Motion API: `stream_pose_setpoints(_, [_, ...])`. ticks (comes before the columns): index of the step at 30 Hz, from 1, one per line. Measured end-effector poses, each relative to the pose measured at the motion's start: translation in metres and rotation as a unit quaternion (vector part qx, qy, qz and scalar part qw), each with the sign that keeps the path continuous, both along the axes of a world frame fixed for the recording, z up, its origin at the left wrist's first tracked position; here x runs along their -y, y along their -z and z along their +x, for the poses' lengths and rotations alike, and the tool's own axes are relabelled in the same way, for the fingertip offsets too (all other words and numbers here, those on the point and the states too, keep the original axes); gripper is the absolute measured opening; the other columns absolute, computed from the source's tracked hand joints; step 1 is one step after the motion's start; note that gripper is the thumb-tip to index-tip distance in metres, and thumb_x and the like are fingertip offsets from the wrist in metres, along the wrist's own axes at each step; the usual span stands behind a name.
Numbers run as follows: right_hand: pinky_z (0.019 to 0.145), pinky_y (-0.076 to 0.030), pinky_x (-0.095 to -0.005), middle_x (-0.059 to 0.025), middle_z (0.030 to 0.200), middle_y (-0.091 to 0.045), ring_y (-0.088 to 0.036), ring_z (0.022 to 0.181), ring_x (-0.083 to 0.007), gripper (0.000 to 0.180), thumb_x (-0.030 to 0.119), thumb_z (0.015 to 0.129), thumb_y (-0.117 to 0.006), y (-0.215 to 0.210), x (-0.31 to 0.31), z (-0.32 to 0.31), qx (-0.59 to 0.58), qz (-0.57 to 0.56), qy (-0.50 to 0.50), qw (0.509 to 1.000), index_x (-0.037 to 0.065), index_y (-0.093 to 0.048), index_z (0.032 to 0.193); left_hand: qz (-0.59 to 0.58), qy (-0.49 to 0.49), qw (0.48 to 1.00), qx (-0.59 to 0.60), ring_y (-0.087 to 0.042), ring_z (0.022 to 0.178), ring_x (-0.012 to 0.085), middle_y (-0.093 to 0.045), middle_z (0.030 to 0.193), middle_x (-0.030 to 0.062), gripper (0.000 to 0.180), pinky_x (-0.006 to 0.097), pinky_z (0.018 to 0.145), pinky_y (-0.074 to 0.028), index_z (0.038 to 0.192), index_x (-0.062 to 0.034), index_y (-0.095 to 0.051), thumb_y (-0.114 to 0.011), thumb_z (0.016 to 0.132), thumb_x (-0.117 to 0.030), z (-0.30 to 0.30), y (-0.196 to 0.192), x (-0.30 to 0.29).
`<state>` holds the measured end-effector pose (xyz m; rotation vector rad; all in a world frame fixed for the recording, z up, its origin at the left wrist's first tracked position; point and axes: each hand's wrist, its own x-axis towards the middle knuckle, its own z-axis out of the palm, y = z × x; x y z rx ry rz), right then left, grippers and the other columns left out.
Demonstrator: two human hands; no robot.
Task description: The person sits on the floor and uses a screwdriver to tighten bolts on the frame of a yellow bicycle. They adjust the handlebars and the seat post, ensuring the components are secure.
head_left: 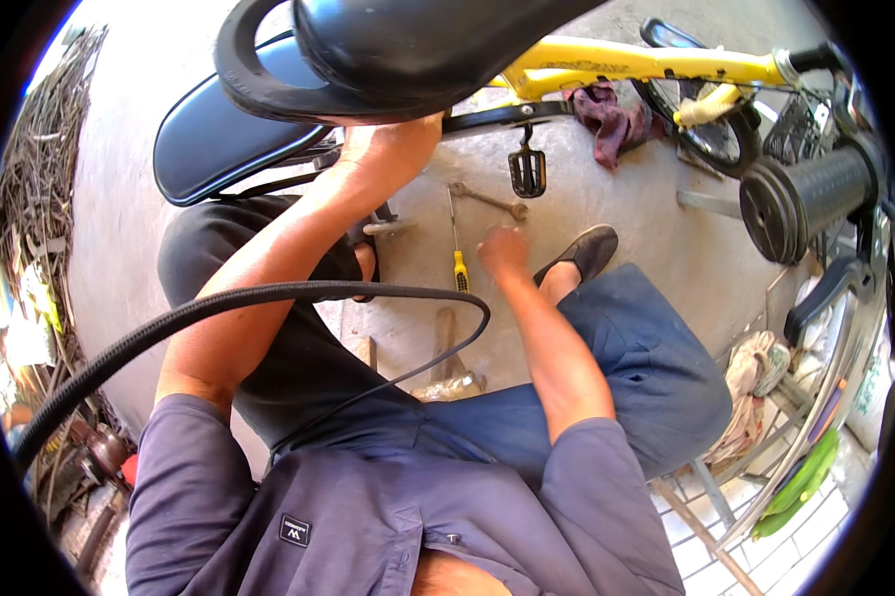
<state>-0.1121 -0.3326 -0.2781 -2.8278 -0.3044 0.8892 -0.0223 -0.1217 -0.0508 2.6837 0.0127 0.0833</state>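
A bicycle with a yellow frame [656, 66] stands before me, its black saddle [398, 50] at the top of the view. My left hand [398, 149] reaches in beneath the saddle, beside the dark chain guard [507, 117]; the saddle and frame hide its fingers. Low over the floor, my right hand [504, 250] is closed, fingers curled in; anything inside it is hidden. Just beyond it lies a metal wrench [489, 202]. To its left is a screwdriver [460, 273] with a yellow and black handle. A black pedal [528, 174] hangs above the wrench.
A black padded seat [234, 124] is at the upper left, and a maroon cloth [611, 124] hangs by the frame. The handlebar grip [805, 199] juts in at right. A black cable [269, 295] crosses my left arm. Bundled sticks [45, 189] line the left edge.
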Motion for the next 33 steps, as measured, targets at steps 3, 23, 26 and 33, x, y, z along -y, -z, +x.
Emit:
stream_pose_setpoints(3, [0.091, -0.042, -0.0484, -0.0097, 0.095, -0.070, -0.060, 0.103, -0.0293, 0.017, 0.019, 0.081, -0.061, -0.002, -0.022, -0.020, 0.050, 0.000, -0.074, 0.996, 0.010, -0.073, 0.089, 0.161, 0.056, 0.983, 0.063, -0.064, 0.073, 0.0328, -0.067, 0.079, 0.0172, 0.019, 0.052, 0.060, -0.047, 0.091, -0.0033, -0.070, -0.058, 0.082, -0.015, -0.003, 0.003, -0.002])
stream_pose_setpoints(23, [0.080, -0.053, -0.0455, -0.0239, 0.092, -0.068, -0.067, 0.091, -0.0380, 0.026, 0.019, 0.075, -0.060, 0.023, -0.043, -0.029, -0.143, 0.091, 0.030, 0.985, -0.001, -0.069, 0.088, 0.318, 0.167, 0.924, 0.132, -0.059, 0.075, 0.0261, -0.059, 0.075, 0.0124, 0.009, 0.039, 0.063, -0.047, 0.079, -0.0043, -0.065, -0.058, 0.074, -0.005, -0.024, 0.006, -0.012])
stream_pose_setpoints(26, [0.080, -0.052, -0.0445, -0.0245, 0.093, -0.068, -0.067, 0.090, -0.0371, 0.031, 0.022, 0.074, -0.060, 0.014, -0.045, -0.013, -0.203, 0.089, 0.026, 0.975, -0.003, -0.070, 0.090, 0.216, 0.138, 0.962, 0.096, -0.060, 0.075, 0.0274, -0.060, 0.072, 0.0123, 0.009, 0.041, 0.061, -0.047, 0.075, -0.0050, -0.067, -0.058, 0.071, -0.005, -0.020, 0.000, -0.005])
stream_pose_setpoints(33, [0.084, -0.052, -0.0446, -0.0218, 0.103, -0.068, -0.065, 0.099, -0.0386, 0.028, 0.020, 0.075, -0.059, -0.083, -0.047, 0.041, -0.214, 0.052, -0.104, 0.970, 0.000, -0.070, 0.092, 0.041, 0.015, 0.984, 0.171, -0.062, 0.071, 0.0397, -0.063, 0.082, 0.0226, 0.014, 0.051, 0.062, -0.047, 0.087, 0.0002, -0.065, -0.055, 0.079, -0.006, -0.014, 0.013, -0.005])
